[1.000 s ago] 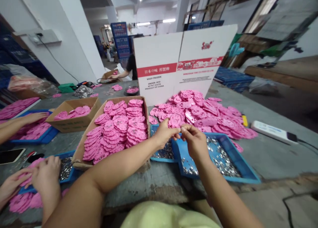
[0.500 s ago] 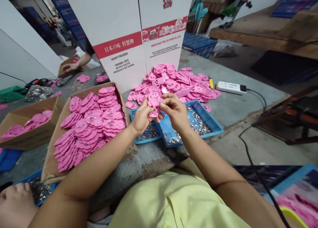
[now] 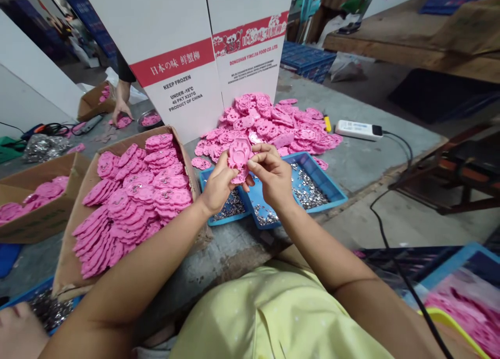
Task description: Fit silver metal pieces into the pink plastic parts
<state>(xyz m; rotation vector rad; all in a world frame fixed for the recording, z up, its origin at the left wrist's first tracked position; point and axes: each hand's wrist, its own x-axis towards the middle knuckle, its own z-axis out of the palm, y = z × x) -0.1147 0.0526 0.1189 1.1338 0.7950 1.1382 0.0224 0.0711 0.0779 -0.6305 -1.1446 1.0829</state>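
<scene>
A pink moulded plastic piece (image 3: 239, 151), with a round recess and small cut-outs, is held up in front of me. My left hand (image 3: 219, 184) is closed on its lower left side, thumb on the face. At its right edge, my right hand (image 3: 272, 175) has thumb and forefinger pinched together; any small part between them is hidden. Beneath my hands lie two blue trays (image 3: 339, 198) of small shiny metal parts (image 3: 307, 189). Behind them is a heap of similar pink pieces (image 3: 269, 122). Stacked pink pieces (image 3: 135, 192) fill a cardboard box (image 3: 67, 247) to the left.
A tall white carton (image 3: 187, 101) stands behind the heap. To its left, another person's hand (image 3: 122, 109) touches a pink piece. A white power strip (image 3: 359, 130) with a black cable lies right. Another hand (image 3: 21, 330) shows at bottom left, by another metal-parts tray.
My view has shifted slightly, and both hands still hold the pink piece in much the same way. The other person's hand beyond the carton has come down onto a pink piece.
</scene>
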